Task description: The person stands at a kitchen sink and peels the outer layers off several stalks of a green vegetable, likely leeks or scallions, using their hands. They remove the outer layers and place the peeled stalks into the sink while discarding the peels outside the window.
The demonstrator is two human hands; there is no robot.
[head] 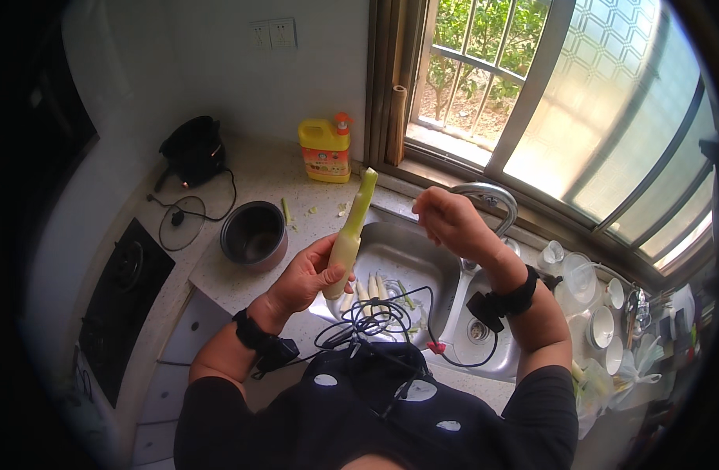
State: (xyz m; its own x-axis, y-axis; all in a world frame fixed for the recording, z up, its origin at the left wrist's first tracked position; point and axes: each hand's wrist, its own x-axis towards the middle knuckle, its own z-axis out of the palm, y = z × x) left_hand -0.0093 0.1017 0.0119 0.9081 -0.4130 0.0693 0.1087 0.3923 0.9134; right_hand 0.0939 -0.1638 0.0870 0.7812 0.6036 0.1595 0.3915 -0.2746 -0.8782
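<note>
My left hand grips a pale, peeled water bamboo shoot near its thick lower end. Its green, narrower tip points up and away, over the near-left side of the steel sink basin. To the right, my right hand is raised above the basin beside the curved chrome faucet. Its fingers are curled, and whether anything small is between them is hidden. Several pale shoots lie in the basin below with green scraps. Looped black cable hangs at my chest and covers part of the view.
A dark inner cooking pot stands left of the sink, near a glass lid and a black appliance with a cord. A yellow pump jug stands by the wall. Bowls and plastic bags crowd the right counter.
</note>
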